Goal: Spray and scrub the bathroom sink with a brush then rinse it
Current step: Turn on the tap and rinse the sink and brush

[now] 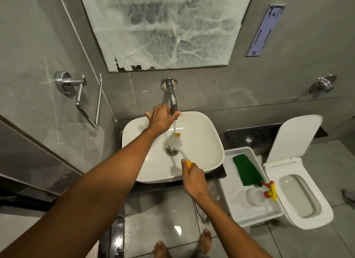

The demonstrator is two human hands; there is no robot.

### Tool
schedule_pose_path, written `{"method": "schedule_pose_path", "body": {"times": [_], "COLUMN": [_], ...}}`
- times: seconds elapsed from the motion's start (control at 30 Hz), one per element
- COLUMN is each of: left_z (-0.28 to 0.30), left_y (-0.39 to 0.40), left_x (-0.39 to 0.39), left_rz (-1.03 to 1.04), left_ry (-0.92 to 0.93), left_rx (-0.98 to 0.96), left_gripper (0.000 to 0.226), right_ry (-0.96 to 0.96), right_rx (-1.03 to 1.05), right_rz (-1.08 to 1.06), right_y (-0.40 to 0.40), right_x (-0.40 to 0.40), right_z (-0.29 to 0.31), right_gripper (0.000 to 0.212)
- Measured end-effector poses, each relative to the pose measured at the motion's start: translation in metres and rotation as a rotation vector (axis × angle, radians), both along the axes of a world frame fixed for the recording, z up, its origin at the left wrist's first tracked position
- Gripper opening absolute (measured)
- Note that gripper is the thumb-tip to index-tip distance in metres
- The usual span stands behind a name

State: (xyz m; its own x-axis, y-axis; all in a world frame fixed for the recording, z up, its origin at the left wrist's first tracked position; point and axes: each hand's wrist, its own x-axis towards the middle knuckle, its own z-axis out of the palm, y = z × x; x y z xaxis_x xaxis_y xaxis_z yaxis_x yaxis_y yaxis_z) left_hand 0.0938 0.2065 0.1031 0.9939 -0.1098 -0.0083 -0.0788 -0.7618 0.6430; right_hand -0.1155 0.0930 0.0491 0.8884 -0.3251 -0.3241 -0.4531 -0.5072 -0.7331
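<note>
A white basin sink [203, 134] sits on a dark counter, with a chrome drain [171, 150] in its middle. A chrome tap [172, 96] curves out of the wall above it, and water runs down from its spout. My left hand [160, 117] rests on the tap's end, fingers wrapped around it. My right hand [193, 178] grips the orange handle of a brush [175, 141]. The white bristle head lies in the water stream just above the drain.
A white tray [238, 204] to the right of the sink holds a green cloth [246, 171] and a spray bottle [266, 193] with a yellow and red trigger. A toilet [299, 196] with its lid up stands further right. A chrome towel holder [82, 96] hangs on the left wall.
</note>
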Motion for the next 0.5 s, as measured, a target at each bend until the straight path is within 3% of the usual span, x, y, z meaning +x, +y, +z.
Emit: {"method": "schedule_pose_path", "body": {"times": [0.2, 0.5], "left_z": [-0.010, -0.012], "left_y": [-0.022, -0.021], "left_x": [-0.011, -0.007], "left_rz": [0.194, 0.202], "left_ry": [-0.117, -0.135], "left_rx": [0.079, 0.094], "left_gripper": [0.049, 0.047], "right_ry": [-0.115, 0.011], "right_rx": [-0.136, -0.214], "right_rz": [-0.048, 0.053], "right_y": [0.001, -0.015], "right_x": [0.000, 0.020], "right_z": [-0.007, -0.016], "right_gripper": [0.052, 0.056]}}
